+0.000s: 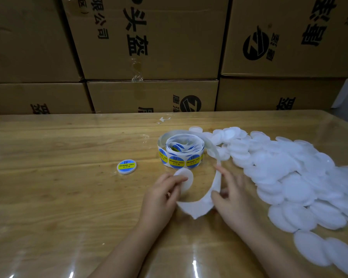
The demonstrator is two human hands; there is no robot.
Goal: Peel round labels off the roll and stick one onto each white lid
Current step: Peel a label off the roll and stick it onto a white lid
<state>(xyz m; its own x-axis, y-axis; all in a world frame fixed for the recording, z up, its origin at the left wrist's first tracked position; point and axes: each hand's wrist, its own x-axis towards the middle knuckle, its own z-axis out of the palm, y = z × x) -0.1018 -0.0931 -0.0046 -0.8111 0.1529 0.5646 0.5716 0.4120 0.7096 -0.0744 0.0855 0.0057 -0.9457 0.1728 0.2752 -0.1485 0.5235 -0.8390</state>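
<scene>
Stacked cardboard cartons (149, 37) back a glossy wooden counter (58, 197). Just before the label roll (181, 155), your left hand (161, 195) pinches a white lid (184, 180), likely light and stiff. Your right hand (233, 199) grips the limp backing strip (195, 207). Labels probably crease, so lift them by an edge.

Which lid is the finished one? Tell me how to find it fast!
Start at the wooden table in front of the cardboard boxes and find the roll of labels near its middle. Just left of the roll, by itself, lies a small round lid. It alone wears a blue and yellow sticker; the lids heaped on the right are plain white.
</scene>
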